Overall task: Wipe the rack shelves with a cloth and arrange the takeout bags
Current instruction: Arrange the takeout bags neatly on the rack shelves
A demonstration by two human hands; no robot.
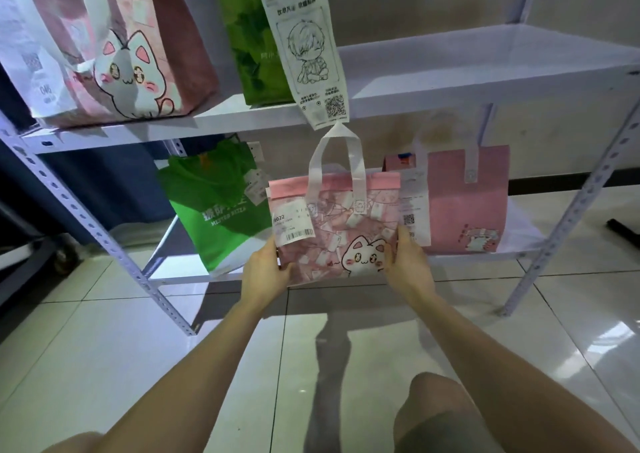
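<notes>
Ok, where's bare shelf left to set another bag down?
Widest bare patch: the upper shelf, from the hanging receipt to the right post. The lower shelf is crowded: green pizza bag, the small pink cat bag gripped by left hand and right hand, and the plain pink bag sit close together; only a strip shows left of the green one.

Pink cat-print bag [334,224], handles up, upright at the lower shelf [173,269] front edge.

Dim, bluish cast; glare on floor tiles [571,355]; edges warped.
</notes>
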